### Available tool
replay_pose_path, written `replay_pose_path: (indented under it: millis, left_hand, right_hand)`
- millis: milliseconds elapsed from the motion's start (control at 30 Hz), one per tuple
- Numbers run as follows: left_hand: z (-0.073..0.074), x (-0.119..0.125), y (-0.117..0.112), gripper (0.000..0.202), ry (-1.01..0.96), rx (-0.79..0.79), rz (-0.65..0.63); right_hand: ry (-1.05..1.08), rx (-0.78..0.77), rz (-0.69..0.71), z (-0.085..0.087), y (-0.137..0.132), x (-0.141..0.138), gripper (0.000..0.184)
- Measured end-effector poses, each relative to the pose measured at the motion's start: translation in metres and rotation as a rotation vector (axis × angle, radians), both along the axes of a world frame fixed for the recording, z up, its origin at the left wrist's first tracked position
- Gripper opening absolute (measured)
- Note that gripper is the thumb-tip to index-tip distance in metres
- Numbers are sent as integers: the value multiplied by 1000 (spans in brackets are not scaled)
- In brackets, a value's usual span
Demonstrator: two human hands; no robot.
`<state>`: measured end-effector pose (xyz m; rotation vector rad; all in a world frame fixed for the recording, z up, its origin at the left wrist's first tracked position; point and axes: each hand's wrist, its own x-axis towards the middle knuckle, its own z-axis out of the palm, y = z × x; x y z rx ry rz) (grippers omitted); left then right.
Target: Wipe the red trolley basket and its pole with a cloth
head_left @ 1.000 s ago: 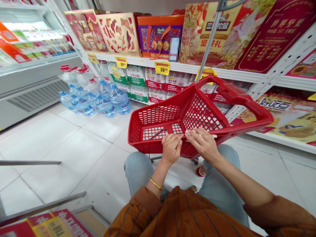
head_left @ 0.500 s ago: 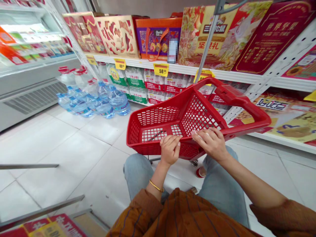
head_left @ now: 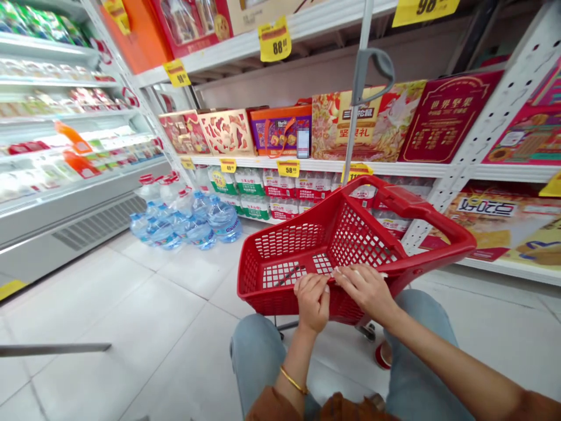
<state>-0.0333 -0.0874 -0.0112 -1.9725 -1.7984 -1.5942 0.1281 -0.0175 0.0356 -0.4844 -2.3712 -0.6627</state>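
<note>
Two grips closed over the near rim of a red plastic trolley basket (head_left: 289,241): left grip (head_left: 312,303) and right grip (head_left: 363,290). Likely trouble: too wide a swing rightward, clipping the perforated shelf upright (head_left: 427,225) just beside the basket's corner, or a long leftward drift into the bottled water (head_left: 223,221). Open white floor tiles (head_left: 131,304) ahead and left.
</note>
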Motion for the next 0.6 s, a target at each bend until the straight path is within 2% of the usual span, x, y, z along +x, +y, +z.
replay_pose_path:
  millis: [133, 333, 600]
  left_hand:
    - [-1, -1, 0, 28, -4, 4, -7]
    - [-4, -4, 1, 27, -9, 36, -11]
    - [-1, -9, 2, 26, -13, 26, -4]
  right_hand:
    - [-45, 31, -1, 2, 6, 0, 20]
    - [-97, 57, -16, 8, 9, 13, 22]
    - [-57, 46, -72, 15, 7, 35, 27]
